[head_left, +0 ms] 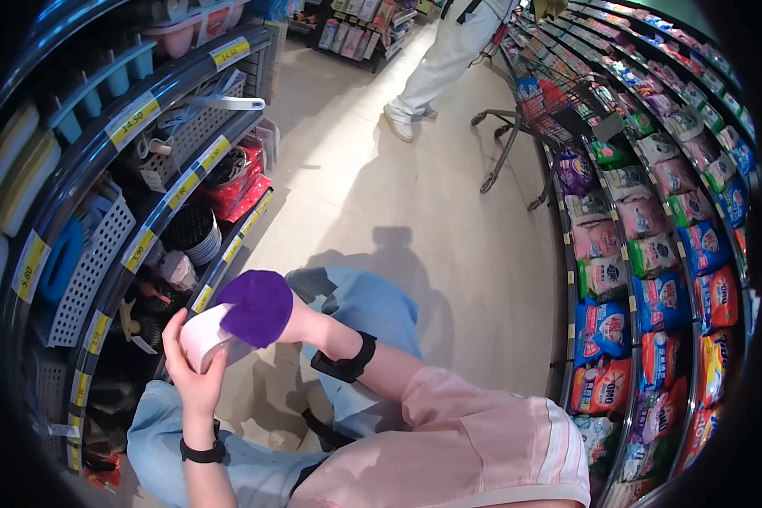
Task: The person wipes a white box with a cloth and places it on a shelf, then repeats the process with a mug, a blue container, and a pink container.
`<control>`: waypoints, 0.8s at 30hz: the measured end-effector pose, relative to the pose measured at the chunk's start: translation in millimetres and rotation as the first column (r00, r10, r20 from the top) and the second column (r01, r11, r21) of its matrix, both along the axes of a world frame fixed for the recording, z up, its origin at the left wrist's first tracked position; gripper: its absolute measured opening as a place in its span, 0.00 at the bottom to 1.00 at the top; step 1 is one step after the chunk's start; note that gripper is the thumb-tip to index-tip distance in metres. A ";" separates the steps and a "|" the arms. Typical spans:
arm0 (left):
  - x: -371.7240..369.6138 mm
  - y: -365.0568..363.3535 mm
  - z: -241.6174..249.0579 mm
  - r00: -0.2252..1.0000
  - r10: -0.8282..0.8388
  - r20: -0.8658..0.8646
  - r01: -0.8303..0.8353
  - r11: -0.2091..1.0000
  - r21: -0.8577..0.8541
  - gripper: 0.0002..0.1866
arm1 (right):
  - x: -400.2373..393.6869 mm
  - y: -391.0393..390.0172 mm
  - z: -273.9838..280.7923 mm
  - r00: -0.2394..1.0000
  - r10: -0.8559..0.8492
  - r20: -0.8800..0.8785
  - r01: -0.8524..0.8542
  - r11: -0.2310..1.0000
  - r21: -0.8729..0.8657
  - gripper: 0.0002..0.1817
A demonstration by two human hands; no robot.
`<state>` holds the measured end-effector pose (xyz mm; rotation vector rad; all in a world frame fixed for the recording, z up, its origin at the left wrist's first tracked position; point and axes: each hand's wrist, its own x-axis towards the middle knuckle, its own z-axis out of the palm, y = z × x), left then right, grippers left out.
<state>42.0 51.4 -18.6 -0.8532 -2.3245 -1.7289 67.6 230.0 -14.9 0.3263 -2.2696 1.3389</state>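
Observation:
My left hand (196, 362) curves around the white part (200, 332) of a purple and white item, its thumb and fingers on opposite sides. The item's rounded purple face (259, 310) is turned up toward me; its exact kind I cannot make out. At its right edge is my right hand (300, 323), its fingers mostly hidden behind the purple part. Both hands are in front of the lower left shelf, above my bent knees in light blue trousers (372, 309).
Left shelves hold a white perforated basket (89, 264), a stack of black-and-white round containers (196, 237) and red packaging (237, 182). On the right, shelves carry bagged detergent (603, 385). Ahead stand a person in white trousers (445, 63) and a shopping cart (559, 106).

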 end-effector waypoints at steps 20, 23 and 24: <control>-12.0 1.2 -2.6 0.955 -0.022 0.295 0.012 0.999 0.036 0.41 | -8.9 -23.5 -15.0 0.939 -0.319 0.126 0.340 0.819 -0.463 0.14; -11.1 10.3 -24.9 0.937 -0.147 0.316 0.086 0.976 0.198 0.42 | -12.1 -23.7 -10.9 0.938 -0.344 0.052 0.331 0.837 -0.435 0.16; -11.3 8.6 -23.7 0.938 -0.138 0.317 0.077 0.977 0.197 0.42 | -12.4 -23.1 -8.7 0.921 -0.389 -0.014 0.362 0.869 -0.337 0.17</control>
